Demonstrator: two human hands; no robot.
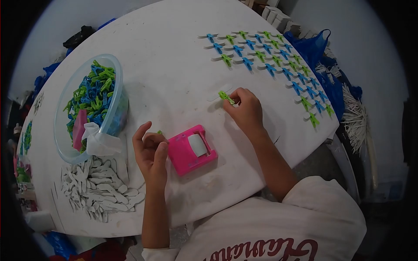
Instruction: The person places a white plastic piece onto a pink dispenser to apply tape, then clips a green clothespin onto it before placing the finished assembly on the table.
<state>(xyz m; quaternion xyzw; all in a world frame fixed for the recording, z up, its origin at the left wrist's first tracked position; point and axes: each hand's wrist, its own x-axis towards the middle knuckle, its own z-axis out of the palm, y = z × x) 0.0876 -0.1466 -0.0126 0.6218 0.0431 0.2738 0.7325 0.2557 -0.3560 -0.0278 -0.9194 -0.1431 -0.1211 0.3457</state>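
My right hand (248, 108) pinches a green clothespin (225, 96) above the table; a thin pale strip (219, 93) shows at its tip. My left hand (152, 150) is beside a pink tape dispenser (180, 150) with a white roll (197, 145) in it. Its index finger is raised, and the other fingers are bent but apart from the thumb. Just behind those fingers peeks a small green piece (160, 132), perhaps another clothespin; whether the hand touches it is hidden.
Left of my hands stands a clear basin (114, 67) of blue and green clothespins, with a pink block and white tissue (102, 141). Nearer me lies a pile of flat whitish pieces (102, 189). Rows of clothespins (270, 68) with pale strips cover the table's right side. Blue bags (311, 48) sit beyond its edge.
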